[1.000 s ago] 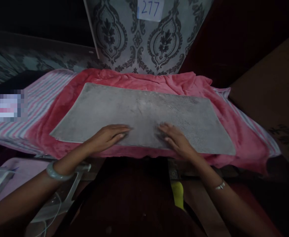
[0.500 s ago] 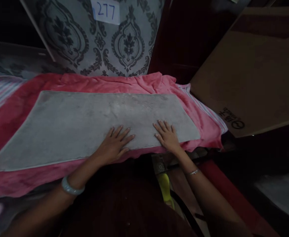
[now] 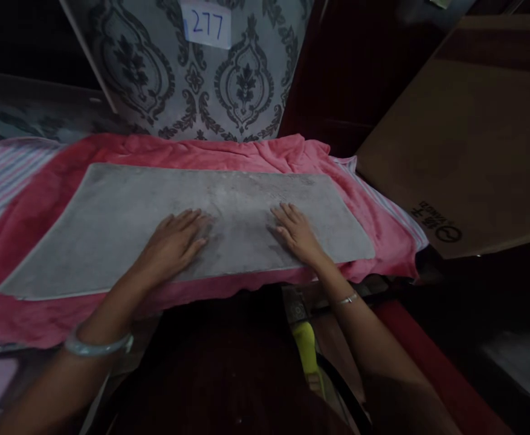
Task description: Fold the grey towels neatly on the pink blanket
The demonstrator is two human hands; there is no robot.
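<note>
A long grey mat (image 3: 242, 205), cloth-like and smudged in places, lies flat on a pink plush blanket (image 3: 178, 151). My left hand (image 3: 171, 244) rests palm down on the mat's near middle, its fingers stretched out and slightly blurred. A pale bangle (image 3: 96, 347) circles that wrist. Farther right, my right hand (image 3: 296, 232) also lies on the mat, fingers extended toward the far left. A thin silver bracelet (image 3: 347, 299) is on my right wrist. Neither hand holds anything.
Striped cloth (image 3: 13, 175) shows under the blanket's left end. Behind stands a patterned panel (image 3: 244, 90) with a paper label (image 3: 206, 24) reading 277. A large cardboard box (image 3: 473, 139) leans at the right. Something yellow-green (image 3: 306, 347) is below the near edge.
My left hand has slid left across the mat, away from my right hand. My right hand has moved slightly farther up and left. The view has shifted a little.
</note>
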